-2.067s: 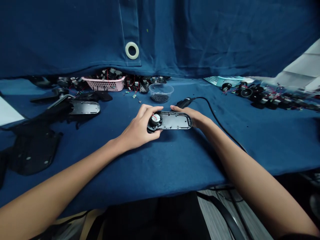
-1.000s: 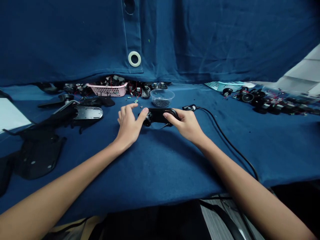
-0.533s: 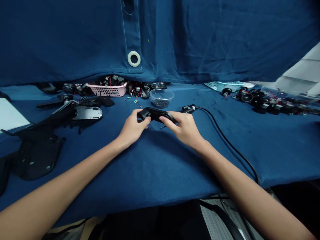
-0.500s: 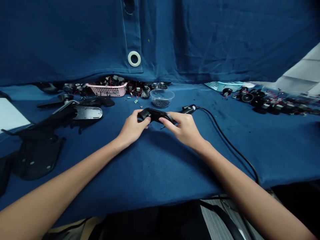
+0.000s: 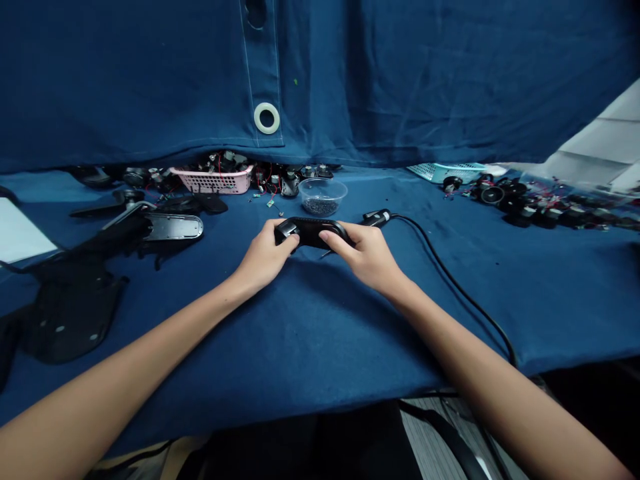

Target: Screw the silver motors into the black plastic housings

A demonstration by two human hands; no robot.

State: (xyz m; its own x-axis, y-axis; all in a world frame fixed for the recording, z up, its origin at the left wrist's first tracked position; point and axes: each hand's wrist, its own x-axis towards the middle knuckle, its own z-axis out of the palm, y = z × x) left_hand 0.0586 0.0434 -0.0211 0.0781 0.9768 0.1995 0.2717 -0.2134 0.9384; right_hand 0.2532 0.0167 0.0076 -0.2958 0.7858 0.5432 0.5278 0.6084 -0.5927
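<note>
Casing (image 5: pixel 311 233), black, long and rounded at the ends, sits at the centre of the frame, lying crosswise just above the blue cloth (image 5: pixel 325 340) of the table. The person's left hand (image 5: pixel 267 250) holds its left end, where a glossy raised part shows, with the thumb pressed on the near side and the fingers curled behind. The right hand (image 5: pixel 373 257) grips the other end the same way, thumb on the near face, fingertips hidden; both hands are closed around the piece. Just behind the right hand lies a black handheld tool (image 5: pixel 377 217), partly covered by it; whether they touch cannot be told. Its black cable (image 5: pixel 457 287) curves toward the lower right. Right behind the casing, at upper centre, stands a clear round tub (image 5: pixel 343 191) holding small dark bits. Farther out, a pink basket (image 5: pixel 220 183) full of parts is at upper left, and below it an open shell (image 5: pixel 175 227) with a grey inside. A turquoise basket (image 5: pixel 445 174) and a dark heap of wired parts (image 5: pixel 545 207) are at upper right. A blue curtain (image 5: pixel 420 80) hangs across the top.
</note>
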